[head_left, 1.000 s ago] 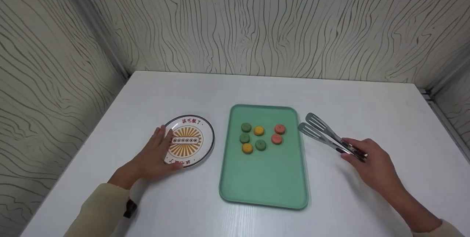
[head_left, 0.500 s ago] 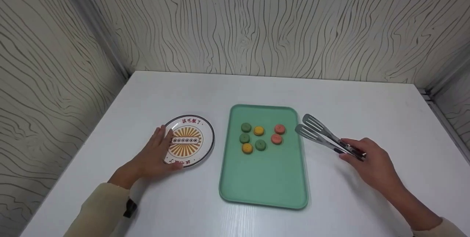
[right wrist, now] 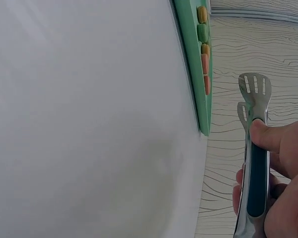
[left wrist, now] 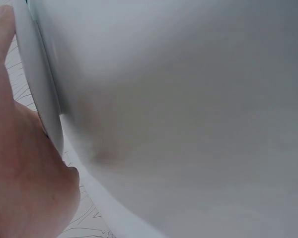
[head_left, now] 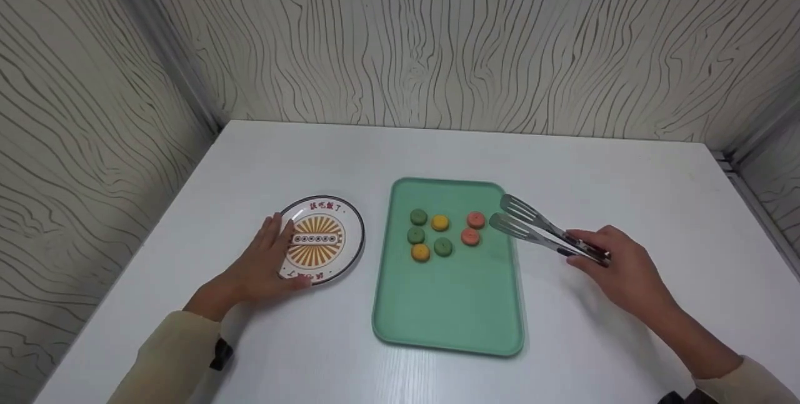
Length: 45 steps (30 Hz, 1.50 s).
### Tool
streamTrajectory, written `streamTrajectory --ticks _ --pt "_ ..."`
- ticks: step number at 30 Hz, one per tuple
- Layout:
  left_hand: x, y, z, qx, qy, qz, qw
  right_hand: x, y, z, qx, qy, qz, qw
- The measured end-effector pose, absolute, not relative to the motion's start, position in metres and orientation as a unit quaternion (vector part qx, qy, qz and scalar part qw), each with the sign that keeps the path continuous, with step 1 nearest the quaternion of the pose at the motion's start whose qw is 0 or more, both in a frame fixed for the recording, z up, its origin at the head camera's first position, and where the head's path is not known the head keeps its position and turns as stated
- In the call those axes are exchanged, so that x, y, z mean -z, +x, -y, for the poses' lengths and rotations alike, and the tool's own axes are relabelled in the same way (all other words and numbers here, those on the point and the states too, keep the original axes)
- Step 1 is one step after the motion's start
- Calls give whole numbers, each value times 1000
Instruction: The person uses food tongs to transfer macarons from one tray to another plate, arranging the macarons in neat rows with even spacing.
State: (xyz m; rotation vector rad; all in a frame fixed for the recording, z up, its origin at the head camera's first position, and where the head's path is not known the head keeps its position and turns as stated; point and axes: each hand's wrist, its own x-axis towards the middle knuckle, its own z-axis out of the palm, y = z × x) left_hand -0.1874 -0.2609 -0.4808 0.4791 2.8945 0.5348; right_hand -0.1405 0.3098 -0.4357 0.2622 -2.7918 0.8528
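Note:
My left hand (head_left: 265, 264) rests on the near-left rim of a round white plate (head_left: 319, 241) with a yellow sunburst, its fingers spread and straight. In the left wrist view the plate (left wrist: 37, 74) appears edge-on beside that hand. My right hand (head_left: 625, 272) grips metal tongs (head_left: 544, 224) by the handle, thumb along the dark grip in the right wrist view. Their slotted tips stand apart over the right edge of a green tray (head_left: 450, 304), close to two pink macarons (head_left: 475, 220). Green macarons (head_left: 418, 217) and yellow macarons (head_left: 440, 223) lie farther left on the tray.
A white table (head_left: 312, 354) carries everything, the plate left of the tray with a gap between. Wood-grain patterned panels (head_left: 412, 41) stand behind the table and at both sides.
My right hand has moved left with the tongs, bringing their tips from beside the tray to over its right edge. My left hand, the plate and the macarons stay put.

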Motion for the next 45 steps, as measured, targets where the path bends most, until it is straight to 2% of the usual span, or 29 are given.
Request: streamTrajectory --ticks 19,45 --pt "478 -188 261 -132 173 -974 65 435 -151 -296 -288 101 948 90" --pt "479 -188 263 -139 168 -973 81 444 -160 -284 -286 118 949 57"
